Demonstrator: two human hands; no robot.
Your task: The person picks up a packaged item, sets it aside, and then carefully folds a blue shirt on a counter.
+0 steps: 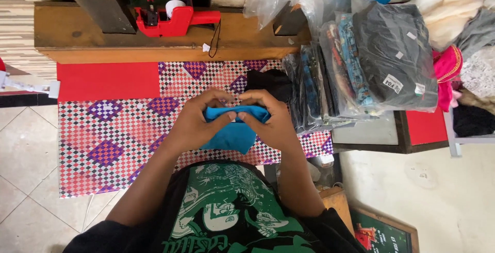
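Both your hands, left hand (198, 121) and right hand (270, 119), pinch the folded blue cloth (234, 129) at its top edge, keeping the fold tight above the checkered counter (113, 145).

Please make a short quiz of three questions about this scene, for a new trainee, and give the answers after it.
1. True or false: both hands hold the blue cloth at the same time.
2. What lies on the wooden shelf? A: a red label gun. B: a pair of scissors. C: a steam iron.
3. Fill in the missing word: the bagged folded clothes are stacked on the person's ______ side.

Key
1. True: the left hand and the right hand both grip its folded top edge.
2. A: the red label gun lies there.
3. Right.
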